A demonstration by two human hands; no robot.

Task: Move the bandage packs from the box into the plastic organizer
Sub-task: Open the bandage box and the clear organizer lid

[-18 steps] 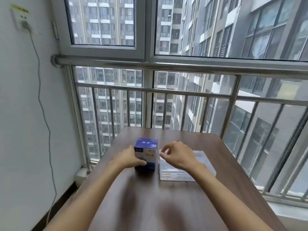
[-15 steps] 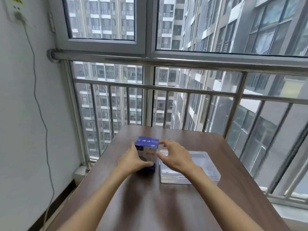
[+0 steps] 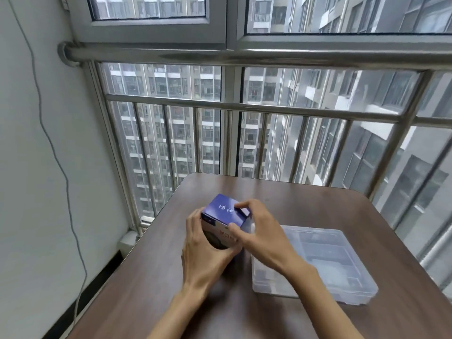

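The brown table [image 3: 318,216] runs from my body out to the railing [image 3: 244,108], its far edge close under the bars and its far left corner rounded; the wood lies bare along the far edge, on the far right and in a wide strip at the near left. My clear plastic organizer [image 3: 337,263] lies flat on the right half, lid shut, its right side short of the table's right edge and its left side just beside the box. The blue and white box [image 3: 223,212] sits tilted near the middle of the table, toward the left edge, blue top turned up toward me, and I cannot see any bandage packs outside it. My left hand [image 3: 205,250] grips the box from the near left, fingers up its left face and thumb curled under the front. My right hand [image 3: 259,231] pinches the top right end, forefinger bent over the blue top, thumb on the front face.
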